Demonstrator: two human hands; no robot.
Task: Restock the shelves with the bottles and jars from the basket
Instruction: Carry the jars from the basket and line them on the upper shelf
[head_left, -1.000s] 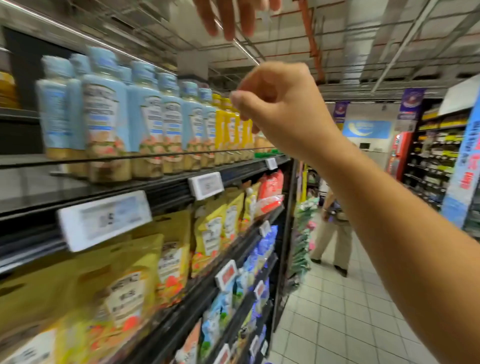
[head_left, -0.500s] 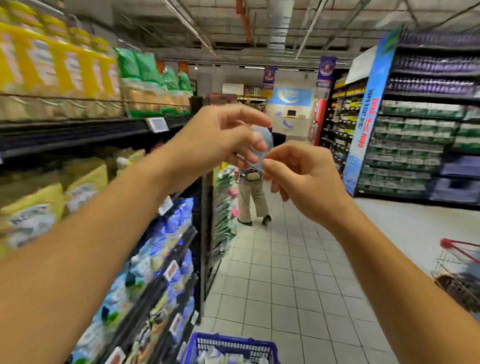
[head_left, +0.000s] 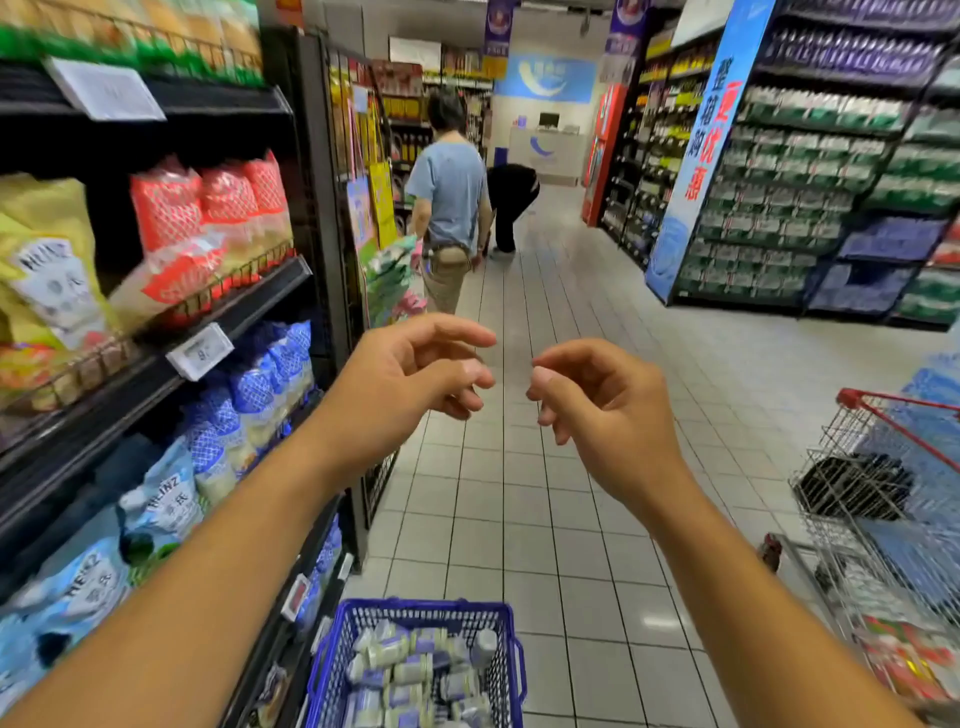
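A blue plastic basket (head_left: 500, 649) stands on the floor at the bottom of the view, holding several pale bottles (head_left: 400, 670) lying on their sides. My left hand (head_left: 410, 384) and my right hand (head_left: 597, 410) hover side by side high above it, over the aisle, fingertips almost meeting. Both have loosely curled fingers, and I see nothing plainly held between them. The black shelves (head_left: 244, 301) stand to my left with yellow, red and blue pouches on them.
A wire shopping cart with a red handle (head_left: 883, 457) stands close on the right. A person in a blue shirt (head_left: 449, 197) stands ahead in the tiled aisle, another bends behind. Stocked shelves line the far right.
The view has dropped from the top shelf of bottles to the aisle. Both hands came down and apart; the small pale blue thing pinched between them half a second ago no longer shows.
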